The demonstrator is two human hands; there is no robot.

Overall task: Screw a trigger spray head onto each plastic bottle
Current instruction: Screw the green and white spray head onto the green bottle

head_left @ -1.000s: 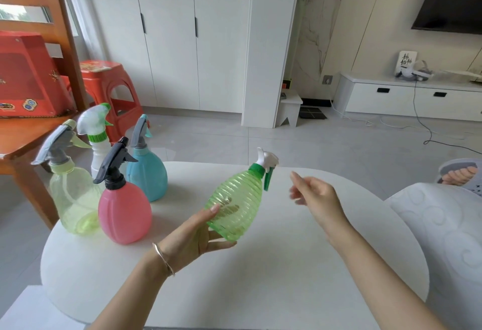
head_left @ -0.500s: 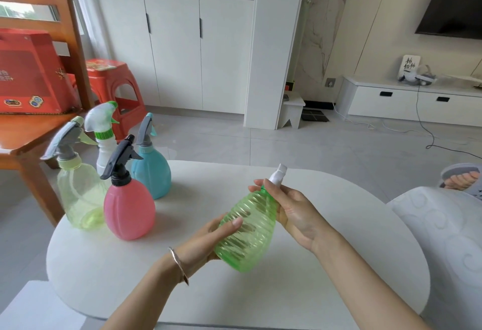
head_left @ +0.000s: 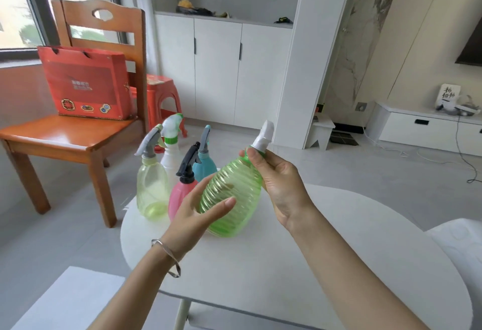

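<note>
A ribbed green bottle [head_left: 230, 194] is held tilted above the white round table [head_left: 339, 264]. My left hand [head_left: 198, 217] cups its lower body from the left. My right hand [head_left: 276, 181] wraps its neck, fingers closed around the collar of the white trigger spray head [head_left: 264, 138], which sticks up past my fingers. The collar itself is hidden by my fingers.
Several capped spray bottles stand at the table's far left: pale yellow-green [head_left: 152, 186], white [head_left: 170, 152], pink [head_left: 180, 194] and blue [head_left: 206, 165]. A wooden chair [head_left: 67, 136] with a red bag [head_left: 86, 81] is to the left, a red stool [head_left: 163, 94] behind.
My right hand went from open beside the bottle to gripping its neck. Bottle and hands rose and tipped more upright. The view shifted right and up.
</note>
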